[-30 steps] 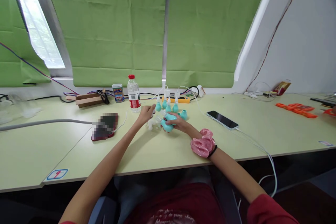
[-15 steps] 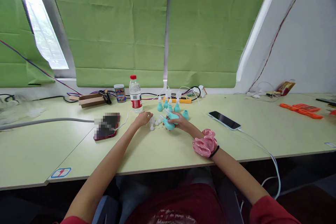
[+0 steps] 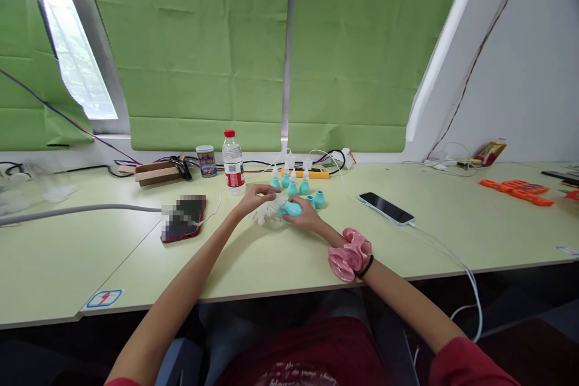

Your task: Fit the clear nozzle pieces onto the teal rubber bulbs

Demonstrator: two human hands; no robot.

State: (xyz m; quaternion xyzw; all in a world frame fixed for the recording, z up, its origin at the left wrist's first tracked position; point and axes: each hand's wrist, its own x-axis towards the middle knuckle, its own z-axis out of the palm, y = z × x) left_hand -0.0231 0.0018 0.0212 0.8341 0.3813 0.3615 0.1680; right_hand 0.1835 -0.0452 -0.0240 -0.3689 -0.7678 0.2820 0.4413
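Observation:
My right hand [image 3: 306, 215] is closed around a teal squeeze bulb [image 3: 292, 209], tilted with its mouth toward the left. My left hand [image 3: 257, 198] has its thumb and fingers pinched at a clear nozzle [image 3: 278, 201] by the bulb's mouth; whether the nozzle is seated cannot be made out. Below the left hand lies a small pile of whitish translucent nozzles [image 3: 261, 215]. Behind the hands stand several teal bulbs with clear nozzles on top [image 3: 304, 186]. Beside the right hand are two open-topped bulbs without nozzles, one of them the farther right bulb [image 3: 319, 199].
A red-capped water bottle [image 3: 234, 169] and a can [image 3: 207, 161] stand behind my left hand. A dark phone [image 3: 183, 220] lies left, a charging phone [image 3: 386, 208] right. A yellow power strip [image 3: 312, 173] with cables runs along the back. Orange tools [image 3: 518, 188] lie far right.
My left hand has lifted from the nozzle pile and moved right to the bulb's mouth. My right hand, earlier with two bulb shapes at its fingers, now shows one bulb, turned sideways.

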